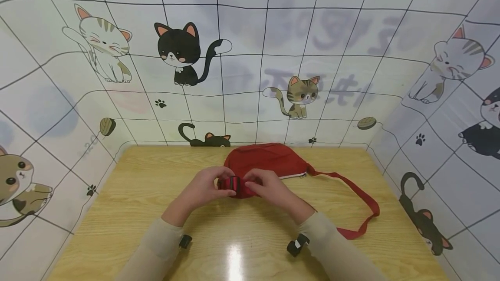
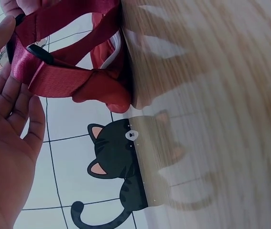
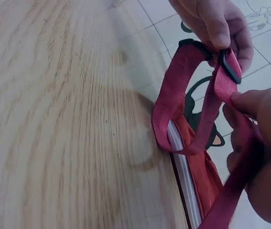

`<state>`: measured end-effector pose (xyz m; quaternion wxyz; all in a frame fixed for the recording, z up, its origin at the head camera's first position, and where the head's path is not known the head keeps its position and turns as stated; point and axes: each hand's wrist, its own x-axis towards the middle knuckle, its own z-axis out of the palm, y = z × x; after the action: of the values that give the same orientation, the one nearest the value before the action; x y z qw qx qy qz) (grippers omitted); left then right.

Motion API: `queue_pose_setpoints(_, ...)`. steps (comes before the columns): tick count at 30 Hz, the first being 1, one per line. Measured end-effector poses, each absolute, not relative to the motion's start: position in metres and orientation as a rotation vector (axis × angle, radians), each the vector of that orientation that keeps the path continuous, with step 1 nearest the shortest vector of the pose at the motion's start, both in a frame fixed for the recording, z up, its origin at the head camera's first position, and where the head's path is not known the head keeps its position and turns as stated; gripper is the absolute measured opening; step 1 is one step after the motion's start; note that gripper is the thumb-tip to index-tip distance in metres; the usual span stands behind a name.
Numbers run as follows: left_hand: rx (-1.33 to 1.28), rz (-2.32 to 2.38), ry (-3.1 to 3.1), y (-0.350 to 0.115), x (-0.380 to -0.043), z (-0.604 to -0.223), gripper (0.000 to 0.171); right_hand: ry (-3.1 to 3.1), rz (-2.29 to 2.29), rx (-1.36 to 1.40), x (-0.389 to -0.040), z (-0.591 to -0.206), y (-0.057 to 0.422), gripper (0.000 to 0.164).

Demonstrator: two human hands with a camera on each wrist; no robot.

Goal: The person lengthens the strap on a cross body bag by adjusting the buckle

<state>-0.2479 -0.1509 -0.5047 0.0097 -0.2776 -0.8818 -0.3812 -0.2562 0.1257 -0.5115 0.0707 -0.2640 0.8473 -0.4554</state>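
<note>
A red waist bag [image 1: 269,159] with a white zipper [image 3: 185,171] lies at the back of the table. Its red webbing strap [image 3: 169,95] hangs in a loop in front of the bag. My left hand [image 1: 205,189] holds the black strap slider [image 3: 232,67], thumb on one side and fingers on the other. To its right, my right hand [image 1: 269,185] pinches the strap just beside that slider; the webbing runs on down past the palm in the right wrist view. A second black plastic piece [image 2: 40,54] sits on the webbing close by.
The rest of the strap [image 1: 365,198] curves over the right side of the wooden table [image 1: 156,164]. A wall covering [image 1: 250,64] printed with cats surrounds the table at the back and sides. Light glares off the front of the tabletop.
</note>
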Motion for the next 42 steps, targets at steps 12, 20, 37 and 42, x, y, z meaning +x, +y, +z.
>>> queue_pose_setpoints(12,-0.955,-1.132,-2.715,-0.15,-0.249,-0.508,0.043,2.568,-1.333,-0.753,-0.258,-0.508,0.138,0.014)
queue_pose_setpoints(20,-0.932,-1.181,-2.707,-0.15,-0.247,-0.509,0.042,2.504,-1.245,-0.887,-0.253,-0.503,0.127,0.048)
queue_pose_setpoints(37,-0.921,-0.962,-2.785,-0.151,-0.246,-0.516,0.059,2.771,-0.914,-0.99,-0.246,-0.496,0.114,0.044)
queue_pose_setpoints(42,-0.926,-0.657,-2.732,-0.152,-0.245,-0.515,0.057,2.775,-0.944,-1.0,-0.245,-0.496,0.117,0.041)
